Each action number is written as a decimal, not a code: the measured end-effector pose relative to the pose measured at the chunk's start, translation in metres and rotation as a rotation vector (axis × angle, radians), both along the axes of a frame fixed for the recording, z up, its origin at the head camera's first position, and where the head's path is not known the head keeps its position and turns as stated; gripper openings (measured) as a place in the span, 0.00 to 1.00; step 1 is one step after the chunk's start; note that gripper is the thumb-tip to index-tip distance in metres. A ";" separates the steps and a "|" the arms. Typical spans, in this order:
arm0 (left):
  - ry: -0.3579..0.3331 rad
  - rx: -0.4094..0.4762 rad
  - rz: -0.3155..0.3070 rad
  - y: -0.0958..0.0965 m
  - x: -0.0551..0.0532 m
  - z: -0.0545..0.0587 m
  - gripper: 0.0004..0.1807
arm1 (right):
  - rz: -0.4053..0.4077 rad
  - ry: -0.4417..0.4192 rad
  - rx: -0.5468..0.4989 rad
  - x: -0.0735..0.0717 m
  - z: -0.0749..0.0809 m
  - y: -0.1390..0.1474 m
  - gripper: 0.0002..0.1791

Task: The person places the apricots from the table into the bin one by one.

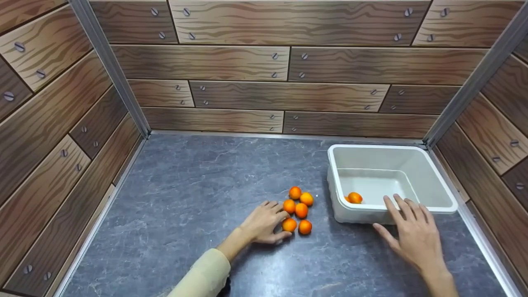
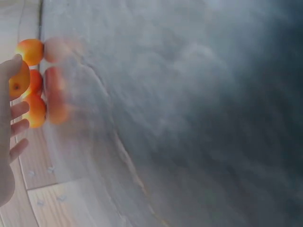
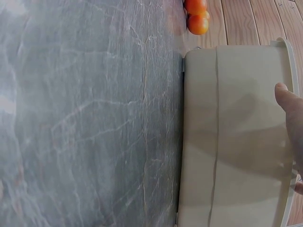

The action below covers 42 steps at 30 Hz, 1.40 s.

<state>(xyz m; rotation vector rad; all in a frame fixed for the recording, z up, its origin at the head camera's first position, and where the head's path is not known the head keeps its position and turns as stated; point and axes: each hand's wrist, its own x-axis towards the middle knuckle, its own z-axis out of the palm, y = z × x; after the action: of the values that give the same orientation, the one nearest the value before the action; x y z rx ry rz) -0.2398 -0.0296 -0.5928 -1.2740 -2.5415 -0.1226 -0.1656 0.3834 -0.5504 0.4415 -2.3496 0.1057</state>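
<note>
My left hand (image 1: pixel 266 222) pinches a small orange fruit (image 1: pixel 289 225) between thumb and fingers, at the left side of a cluster on the table. In the left wrist view that fruit (image 2: pixel 20 81) sits in front of the others, a little off the surface. Several more orange fruits (image 1: pixel 301 210) lie close beside the fingers. My right hand (image 1: pixel 416 235) is over the near rim of a white plastic bin (image 1: pixel 335 181), fingers spread and fairly straight, thumb outside. Whether it touches the rim cannot be told. An orange fruit (image 1: pixel 355 198) lies in the bin's left near corner, partly hiding another.
The dark marbled tabletop (image 1: pixel 185 206) is bounded by wood-patterned walls (image 1: pixel 247 95) at the back and both sides. Metal strips (image 1: pixel 478 239) run along its edges. The bin stands close to the right wall.
</note>
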 end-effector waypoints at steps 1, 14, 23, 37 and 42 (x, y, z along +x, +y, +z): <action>-0.003 0.014 0.009 0.000 0.000 0.001 0.27 | -0.001 0.002 0.000 0.000 0.000 0.000 0.47; 0.010 0.110 0.078 0.012 -0.004 0.011 0.29 | -0.001 0.006 0.007 -0.001 0.000 -0.001 0.47; 0.033 0.155 0.032 0.027 -0.017 0.021 0.27 | 0.002 -0.002 0.003 0.000 -0.001 -0.001 0.47; 0.026 0.227 0.064 0.053 -0.036 0.040 0.26 | -0.003 -0.005 -0.008 -0.001 -0.001 -0.002 0.47; 0.073 0.270 0.033 0.066 -0.042 0.043 0.26 | -0.006 -0.002 -0.017 -0.001 -0.002 -0.002 0.48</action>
<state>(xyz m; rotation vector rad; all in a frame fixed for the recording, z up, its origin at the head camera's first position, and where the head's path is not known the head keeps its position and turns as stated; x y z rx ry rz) -0.2818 0.0366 -0.5494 -1.1104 -2.3850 -0.3902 -0.1668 0.3811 -0.5525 0.4264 -2.3497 0.1230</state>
